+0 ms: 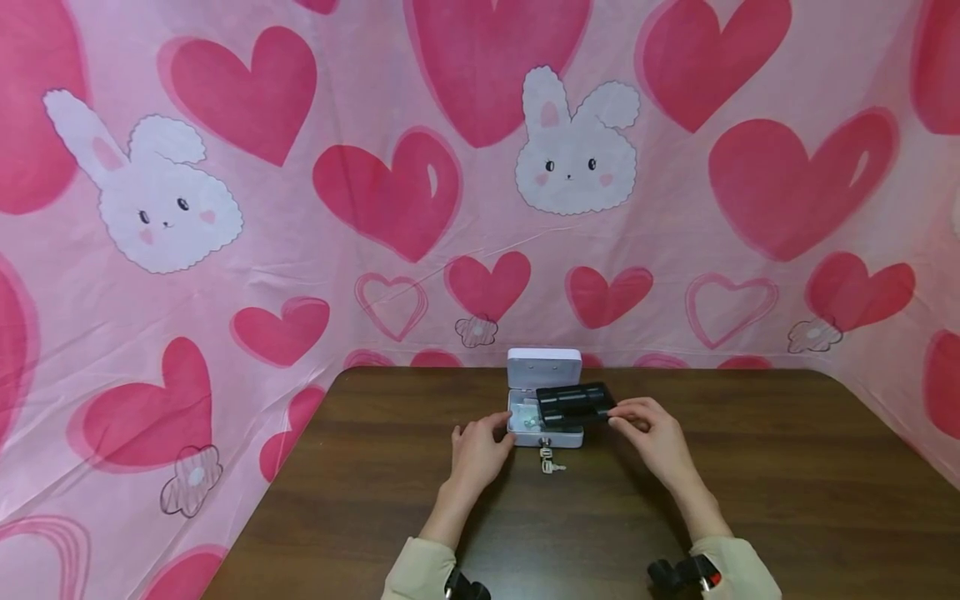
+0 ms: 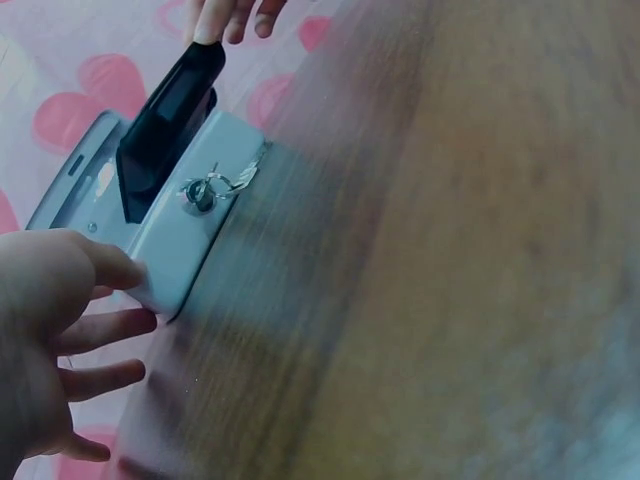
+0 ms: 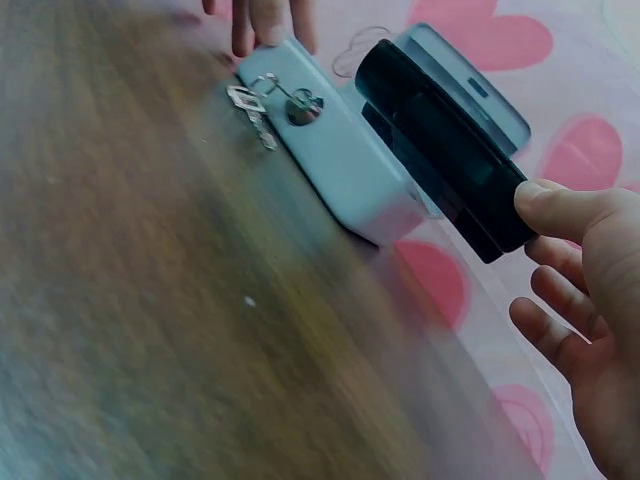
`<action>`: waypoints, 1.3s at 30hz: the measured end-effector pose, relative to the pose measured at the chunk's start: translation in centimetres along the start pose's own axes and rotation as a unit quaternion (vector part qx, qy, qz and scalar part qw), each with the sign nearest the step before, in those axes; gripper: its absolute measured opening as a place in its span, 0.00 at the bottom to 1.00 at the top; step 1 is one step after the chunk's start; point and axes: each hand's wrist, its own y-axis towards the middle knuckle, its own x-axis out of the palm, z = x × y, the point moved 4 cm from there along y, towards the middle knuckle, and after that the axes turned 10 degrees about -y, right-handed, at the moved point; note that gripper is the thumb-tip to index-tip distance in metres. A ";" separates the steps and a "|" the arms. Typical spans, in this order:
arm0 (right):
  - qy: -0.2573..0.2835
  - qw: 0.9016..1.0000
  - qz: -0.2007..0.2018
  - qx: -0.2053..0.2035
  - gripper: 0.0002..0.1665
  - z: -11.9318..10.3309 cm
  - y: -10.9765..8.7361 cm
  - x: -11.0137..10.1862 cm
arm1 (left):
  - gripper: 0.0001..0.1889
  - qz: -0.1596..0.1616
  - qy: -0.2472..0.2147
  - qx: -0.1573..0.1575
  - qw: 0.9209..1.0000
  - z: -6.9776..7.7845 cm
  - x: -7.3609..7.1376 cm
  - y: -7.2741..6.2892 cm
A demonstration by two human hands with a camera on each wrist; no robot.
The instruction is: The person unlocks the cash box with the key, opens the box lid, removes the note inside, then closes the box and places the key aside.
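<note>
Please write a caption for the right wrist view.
Right hand holds a black tray over an open box, keys at its lock.

Beyond the dark brown wood-grain table (image 1: 810,467), with its rounded far corners, hangs a creased pink fabric backdrop (image 1: 491,236) that also runs down past the table's left and right edges. Printed on it are deep-pink hearts (image 1: 392,193), a white rabbit head (image 1: 576,171) above the table's far edge, another rabbit head (image 1: 171,218) up and left of the table, and striped flowers (image 1: 477,332). Soft light leaves a pale sheen on the tabletop's near part.
</note>
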 end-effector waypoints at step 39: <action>-0.037 0.998 0.030 0.030 0.08 3.6 -0.2 -4.4 | 0.18 0.006 0.000 0.001 1.000 -0.1 0.0 0.0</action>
